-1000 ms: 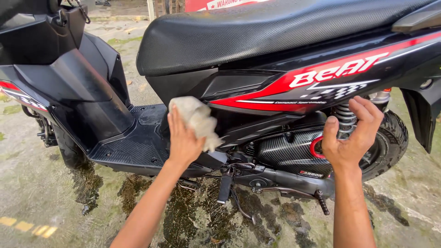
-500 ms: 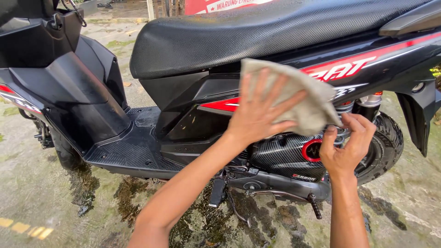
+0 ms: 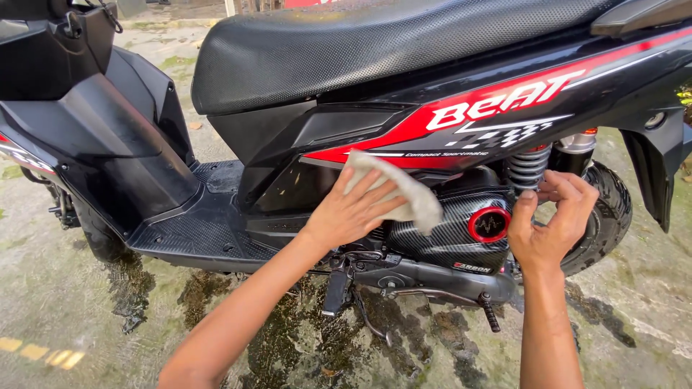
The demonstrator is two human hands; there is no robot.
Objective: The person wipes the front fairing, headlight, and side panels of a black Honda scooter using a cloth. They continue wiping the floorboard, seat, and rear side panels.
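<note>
wet mossy concrete ground (image 3: 86,317) | yellow painted line (image 3: 40,354) | puddle (image 3: 130,295)

cloth (image 3: 404,189) | beige rag, crumpled, lying pressed flat against scooter's side panel (image 3: 461,122) just below red stripe | scooter (image 3: 346,65) | black, wet, standing upright, seat facing up
</note>
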